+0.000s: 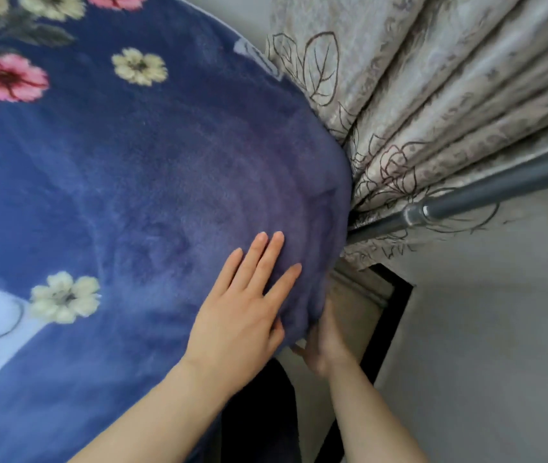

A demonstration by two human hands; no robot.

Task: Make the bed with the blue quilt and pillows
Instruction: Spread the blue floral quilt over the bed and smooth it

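A fluffy blue quilt with pink and cream flowers covers the bed and fills the left and middle of the view. My left hand lies flat on top of the quilt near its right corner, fingers spread. Just right of it, my right hand reaches under the quilt's hanging edge at that corner, with its fingers hidden in the fabric. No pillows are in view.
A beige curtain with drawn leaves and roses hangs close against the bed's right side. A grey metal rail runs across it. A grey wall and a dark frame edge lie at lower right.
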